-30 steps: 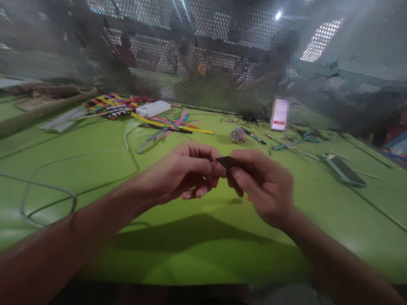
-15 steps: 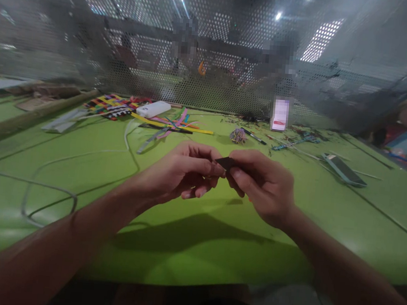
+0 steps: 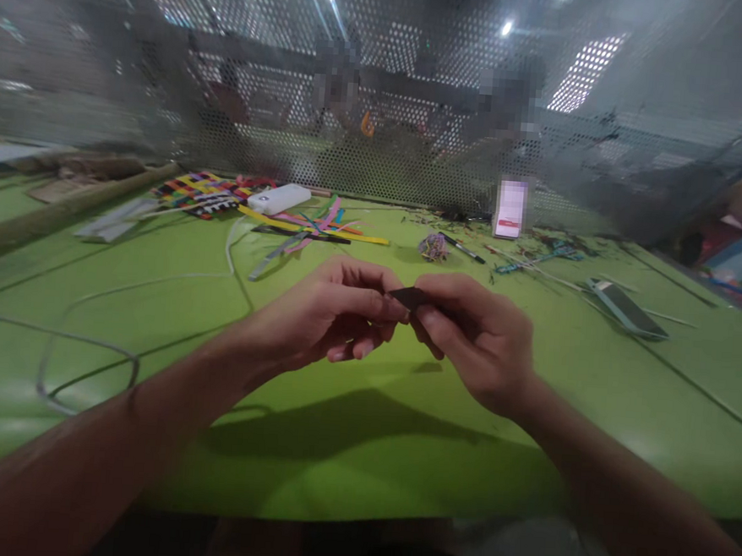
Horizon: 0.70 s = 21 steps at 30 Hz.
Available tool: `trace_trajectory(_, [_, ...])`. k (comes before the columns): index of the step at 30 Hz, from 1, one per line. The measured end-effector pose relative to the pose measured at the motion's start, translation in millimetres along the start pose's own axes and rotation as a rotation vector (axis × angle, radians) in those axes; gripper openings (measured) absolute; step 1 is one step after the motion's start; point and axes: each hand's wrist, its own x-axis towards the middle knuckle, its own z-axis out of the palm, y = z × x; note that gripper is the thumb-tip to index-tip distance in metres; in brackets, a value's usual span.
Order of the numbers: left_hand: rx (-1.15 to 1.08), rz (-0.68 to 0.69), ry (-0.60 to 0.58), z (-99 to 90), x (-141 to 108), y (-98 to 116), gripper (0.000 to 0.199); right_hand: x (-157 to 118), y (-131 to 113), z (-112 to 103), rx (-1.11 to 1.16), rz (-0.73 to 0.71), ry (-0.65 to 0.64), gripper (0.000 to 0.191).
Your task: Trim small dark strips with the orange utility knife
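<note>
Above the green table (image 3: 357, 480), a small dark flat piece (image 3: 409, 297) with a pointed corner is pinched between both hands. My left hand (image 3: 349, 310) grips its left edge between thumb and forefinger, while the other fingers curl loosely below. From the right, my right hand (image 3: 478, 332) holds the piece between thumb and bent forefinger. The fingertips nearly meet, and they cover part of the piece. What it is made of I cannot make out.
Coloured strips (image 3: 314, 227), a woven mat (image 3: 202, 194) and a white power bank (image 3: 280, 198) lie back left, with a looping cable (image 3: 87, 343). Farther back are a small woven ball (image 3: 433, 247), a pen (image 3: 465, 249) and a lit phone (image 3: 510, 207). A dark-topped block (image 3: 628, 309) lies right.
Both hands and the dark piece have shifted very slightly left. The grip looks the same, and the things on the table stay where they were.
</note>
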Motion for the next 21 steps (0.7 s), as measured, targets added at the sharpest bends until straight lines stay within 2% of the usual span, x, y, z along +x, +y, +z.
trace_trajectory(8, [0.028, -0.007, 0.007, 0.1, -1.3, 2.1, 0.007, -1.5, 2.0, 2.0, 0.011, -0.010, 0.013, 0.020])
trace_trajectory(21, [0.039, 0.004, 0.010, 0.0, -1.6, 3.1, 0.011, 1.1, 3.2, 2.4, -0.080, -0.116, 0.022, 0.022])
